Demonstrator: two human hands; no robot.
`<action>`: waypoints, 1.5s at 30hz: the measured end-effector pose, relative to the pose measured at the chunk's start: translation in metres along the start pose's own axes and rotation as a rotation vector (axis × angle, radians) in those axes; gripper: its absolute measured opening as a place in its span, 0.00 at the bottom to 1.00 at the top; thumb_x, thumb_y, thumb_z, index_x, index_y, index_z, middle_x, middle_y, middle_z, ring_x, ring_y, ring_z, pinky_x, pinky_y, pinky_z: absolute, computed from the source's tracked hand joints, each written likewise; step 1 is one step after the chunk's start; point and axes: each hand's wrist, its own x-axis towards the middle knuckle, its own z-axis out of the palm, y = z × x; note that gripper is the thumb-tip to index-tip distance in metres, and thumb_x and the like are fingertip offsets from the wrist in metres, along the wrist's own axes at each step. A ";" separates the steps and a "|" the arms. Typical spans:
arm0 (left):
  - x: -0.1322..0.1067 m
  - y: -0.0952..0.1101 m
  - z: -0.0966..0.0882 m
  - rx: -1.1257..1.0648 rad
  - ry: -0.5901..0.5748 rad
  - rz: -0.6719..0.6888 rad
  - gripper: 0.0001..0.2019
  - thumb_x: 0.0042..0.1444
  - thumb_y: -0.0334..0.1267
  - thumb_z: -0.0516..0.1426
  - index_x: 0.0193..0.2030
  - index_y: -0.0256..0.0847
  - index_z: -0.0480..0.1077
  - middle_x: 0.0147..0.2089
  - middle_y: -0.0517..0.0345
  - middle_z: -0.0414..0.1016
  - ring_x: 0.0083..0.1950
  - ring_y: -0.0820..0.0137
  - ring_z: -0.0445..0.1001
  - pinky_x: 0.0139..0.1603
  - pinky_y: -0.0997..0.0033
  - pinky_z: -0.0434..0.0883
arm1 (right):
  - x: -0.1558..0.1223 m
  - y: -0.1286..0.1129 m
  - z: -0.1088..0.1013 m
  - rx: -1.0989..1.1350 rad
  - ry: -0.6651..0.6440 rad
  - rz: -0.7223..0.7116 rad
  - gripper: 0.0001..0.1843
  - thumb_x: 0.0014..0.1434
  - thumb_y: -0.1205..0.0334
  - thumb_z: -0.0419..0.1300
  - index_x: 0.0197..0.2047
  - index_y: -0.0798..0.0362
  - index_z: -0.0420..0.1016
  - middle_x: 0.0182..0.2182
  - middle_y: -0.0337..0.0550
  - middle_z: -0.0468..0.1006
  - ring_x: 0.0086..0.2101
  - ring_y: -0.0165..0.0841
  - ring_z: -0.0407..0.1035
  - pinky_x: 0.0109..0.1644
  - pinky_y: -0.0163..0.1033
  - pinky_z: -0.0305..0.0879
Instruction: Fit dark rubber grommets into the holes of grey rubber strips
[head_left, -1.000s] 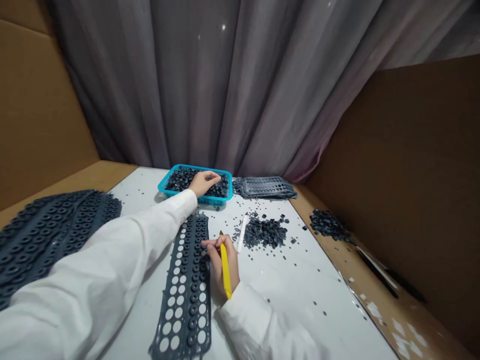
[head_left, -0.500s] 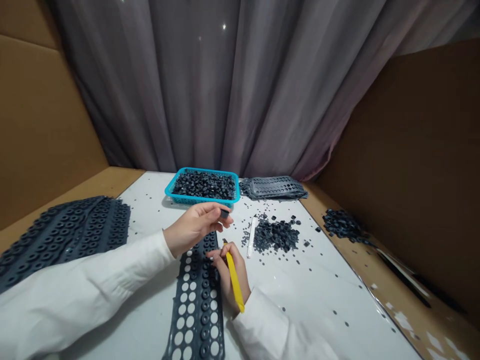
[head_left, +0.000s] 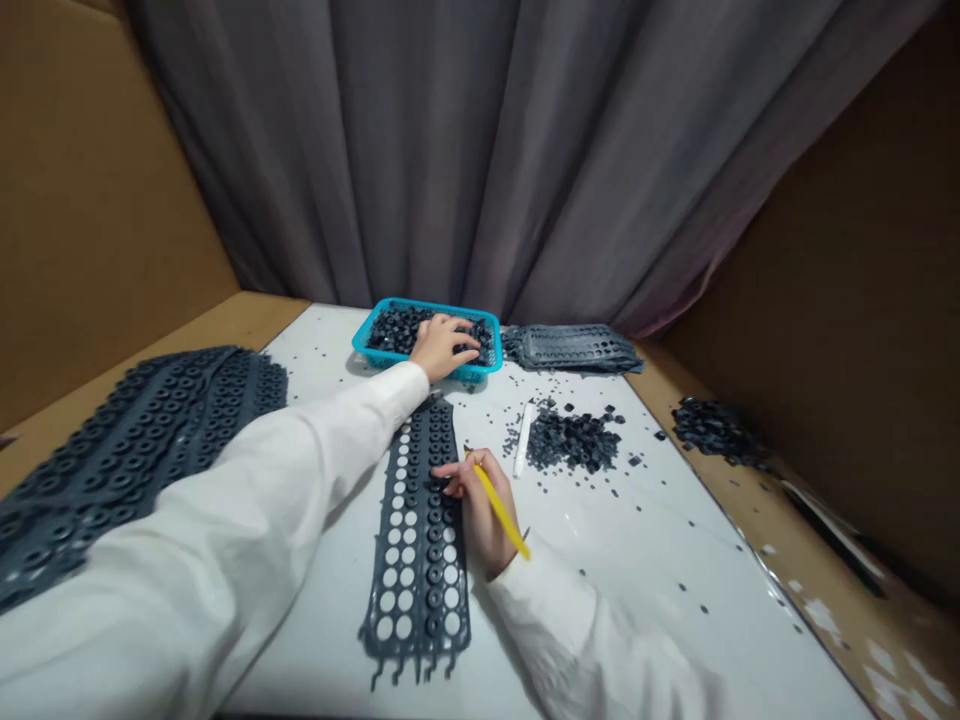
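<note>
A dark grey rubber strip [head_left: 420, 520] with rows of round holes and ring-shaped parts lies lengthways on the white table [head_left: 637, 560]. My right hand [head_left: 476, 500] rests at its right edge, fingers closed round a yellow pen-like tool [head_left: 501, 510], fingertips touching the strip. My left hand [head_left: 444, 345] reaches out into the blue basket [head_left: 375, 340] of small dark rings, its fingers curled down on the pile. What those fingers hold, if anything, is hidden.
A stack of full rubber strips [head_left: 127, 440] lies at the left. Emptied strips [head_left: 574, 348] sit right of the basket. A white stick [head_left: 523, 452] and a heap of dark scraps [head_left: 574, 442] lie mid-table; another heap [head_left: 712, 430] sits on the cardboard ledge.
My left hand came back from the basket to above the strip with a small dark piece, then reached out into the basket again. My right hand stayed at the strip's edge.
</note>
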 end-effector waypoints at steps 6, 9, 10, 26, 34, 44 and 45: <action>-0.017 0.002 -0.014 0.171 -0.055 -0.027 0.27 0.57 0.46 0.54 0.60 0.32 0.61 0.66 0.37 0.52 0.65 0.48 0.48 0.61 0.44 0.46 | -0.003 0.006 -0.007 -0.053 -0.088 0.063 0.28 0.63 0.43 0.43 0.50 0.55 0.72 0.23 0.41 0.75 0.24 0.32 0.65 0.31 0.38 0.61; -0.060 0.008 -0.045 0.034 -0.246 0.123 0.11 0.54 0.38 0.54 0.40 0.34 0.72 0.43 0.47 0.72 0.45 0.60 0.69 0.47 0.60 0.64 | -0.004 0.001 -0.009 -0.248 -0.109 0.034 0.23 0.62 0.45 0.48 0.36 0.53 0.77 0.20 0.38 0.70 0.24 0.31 0.64 0.29 0.36 0.59; -0.078 0.009 -0.053 -0.035 -0.389 0.167 0.07 0.52 0.35 0.54 0.33 0.36 0.72 0.34 0.52 0.73 0.36 0.65 0.70 0.40 0.66 0.65 | -0.005 -0.001 -0.009 -0.292 -0.113 0.020 0.21 0.62 0.47 0.49 0.31 0.53 0.75 0.19 0.37 0.68 0.23 0.30 0.63 0.28 0.36 0.59; -0.169 0.022 -0.039 0.013 -0.589 0.214 0.06 0.54 0.36 0.55 0.38 0.40 0.71 0.34 0.54 0.72 0.36 0.64 0.71 0.35 0.68 0.66 | -0.004 -0.014 -0.001 -0.594 -0.231 -0.087 0.15 0.62 0.59 0.50 0.23 0.50 0.61 0.17 0.35 0.71 0.20 0.30 0.65 0.28 0.35 0.59; -0.176 0.024 -0.026 0.063 -0.537 0.402 0.11 0.59 0.27 0.47 0.29 0.37 0.67 0.29 0.50 0.70 0.32 0.65 0.69 0.33 0.67 0.67 | -0.003 -0.014 0.000 -0.599 -0.258 -0.122 0.14 0.62 0.61 0.48 0.23 0.50 0.60 0.16 0.34 0.67 0.20 0.29 0.62 0.27 0.36 0.57; -0.167 0.008 -0.052 -1.147 -0.213 -0.875 0.08 0.51 0.39 0.61 0.31 0.34 0.71 0.26 0.58 0.71 0.23 0.77 0.67 0.24 0.79 0.66 | -0.005 -0.012 -0.004 -0.467 -0.248 -0.022 0.14 0.63 0.56 0.49 0.26 0.50 0.62 0.19 0.35 0.69 0.23 0.30 0.65 0.30 0.36 0.59; -0.170 0.009 -0.052 -1.262 -0.263 -0.976 0.08 0.50 0.37 0.62 0.31 0.33 0.71 0.27 0.57 0.72 0.23 0.78 0.67 0.23 0.80 0.66 | -0.004 -0.012 -0.004 -0.422 -0.220 -0.010 0.14 0.63 0.55 0.49 0.27 0.50 0.63 0.19 0.35 0.69 0.23 0.31 0.65 0.30 0.35 0.60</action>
